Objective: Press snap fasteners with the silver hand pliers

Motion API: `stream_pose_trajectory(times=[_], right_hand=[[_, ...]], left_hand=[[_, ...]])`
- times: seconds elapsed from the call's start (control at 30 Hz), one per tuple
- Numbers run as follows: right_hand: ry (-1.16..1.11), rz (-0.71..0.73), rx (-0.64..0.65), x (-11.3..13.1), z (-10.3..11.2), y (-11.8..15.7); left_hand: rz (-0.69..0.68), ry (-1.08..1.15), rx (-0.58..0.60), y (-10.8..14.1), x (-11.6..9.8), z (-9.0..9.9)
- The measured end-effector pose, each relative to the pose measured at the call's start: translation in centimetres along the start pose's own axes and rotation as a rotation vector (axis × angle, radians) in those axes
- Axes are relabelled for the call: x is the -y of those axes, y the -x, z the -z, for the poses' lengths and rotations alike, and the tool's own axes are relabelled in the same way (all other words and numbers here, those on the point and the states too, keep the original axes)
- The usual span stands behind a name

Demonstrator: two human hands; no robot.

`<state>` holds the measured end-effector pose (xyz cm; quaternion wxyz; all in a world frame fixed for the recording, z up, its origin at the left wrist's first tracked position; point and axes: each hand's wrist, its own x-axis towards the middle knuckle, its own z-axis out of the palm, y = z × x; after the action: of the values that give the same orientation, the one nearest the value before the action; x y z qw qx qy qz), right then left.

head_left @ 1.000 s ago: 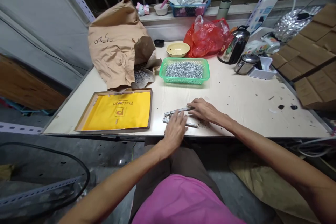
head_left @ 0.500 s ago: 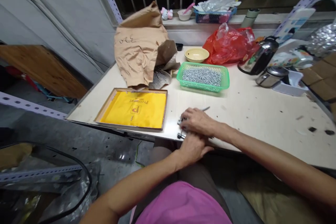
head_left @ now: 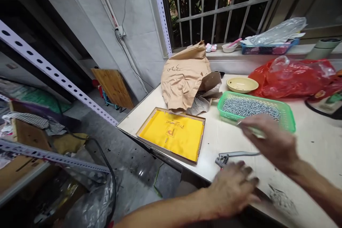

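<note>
My right hand (head_left: pixel 275 140) is raised in front of the green basket (head_left: pixel 291 123), which holds many small silvery screws (head_left: pixel 248 108). Its thumb and fingers are pinched together at a small pale metallic piece, too blurred to name. My left hand (head_left: pixel 232 187) hovers at the table's front edge, fingers spread, with nothing seen in it. Just beyond its fingers lies a hand tool (head_left: pixel 223 158) with a dark toothed head, a bit of red and a long grey handle (head_left: pixel 243 153). A blurred scatter of small dark and silvery bits (head_left: pixel 281 199) lies to the right of my left hand.
Left on the table (head_left: pixel 213 142) is a shallow cardboard tray (head_left: pixel 197 156) with a yellow printed sheet (head_left: pixel 173 135). Behind stand a crumpled brown paper bag (head_left: pixel 184 78), a cream bowl (head_left: pixel 242 84) and a red plastic bag (head_left: pixel 294 82). A barred window (head_left: pixel 216 12) backs the table.
My hands were together at the table edge over the tool. The right has lifted away toward the basket, and the left has come off the tool. The view has turned left.
</note>
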<state>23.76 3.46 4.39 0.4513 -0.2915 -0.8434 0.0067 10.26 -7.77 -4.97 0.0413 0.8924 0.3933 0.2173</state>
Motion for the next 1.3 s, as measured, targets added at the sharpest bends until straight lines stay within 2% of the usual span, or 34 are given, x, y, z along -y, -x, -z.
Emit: stream_pose_trajectory(times=[0.03,0.07,0.1,0.13,0.17,0.23,0.3,0.4,0.53,0.63,0.73,0.9,1.03,1.17,1.3], right_hand=[[0.121,-0.101,-0.022,-1.7,1.1,-1.0],[0.215,-0.147,-0.074,-3.6,2.0,-1.6],[0.283,-0.134,-0.162,-5.8,2.5,-1.9],[0.311,-0.14,-0.123,-7.8,2.8,-1.8],[0.321,-0.128,0.0,-9.7,2.8,-1.3],[0.351,-0.176,0.17,-11.9,2.3,0.3],[0.377,-0.227,0.261,-11.5,1.7,2.7],[0.315,-0.255,0.388,-7.0,1.4,6.4],[0.114,-0.328,0.697,0.0,1.4,10.4],[0.08,-0.387,0.837,2.3,1.4,12.3],[0.153,-0.413,0.835,2.9,1.4,13.2],[0.271,-0.408,0.807,3.2,0.9,13.0],[0.272,-0.411,0.792,3.1,0.8,13.0],[0.28,-0.398,0.802,3.1,1.2,13.0],[0.304,-0.409,0.82,3.1,1.1,13.2]], left_hand=[[0.064,-0.021,-0.016,0.0,1.6,1.5],[0.218,-0.063,-0.046,0.0,3.4,3.0],[0.382,-0.112,-0.038,0.2,5.5,4.5],[0.544,-0.172,-0.025,0.5,7.7,6.0],[0.671,-0.23,-0.001,0.9,9.9,7.3],[0.835,-0.341,0.047,1.9,13.8,9.3],[0.876,-0.398,0.124,3.0,16.6,10.2],[0.83,-0.396,0.197,4.3,19.0,10.0],[0.798,-0.366,0.257,4.8,20.8,9.1],[0.811,-0.354,0.221,4.5,21.9,9.0],[0.836,-0.394,0.178,4.2,22.4,9.3],[0.962,-0.475,0.234,4.0,22.9,10.2],[0.982,-0.476,0.258,3.8,23.6,10.5],[0.993,-0.492,0.219,3.6,22.7,10.6],[1.061,-0.457,0.252,3.4,21.4,10.6]])
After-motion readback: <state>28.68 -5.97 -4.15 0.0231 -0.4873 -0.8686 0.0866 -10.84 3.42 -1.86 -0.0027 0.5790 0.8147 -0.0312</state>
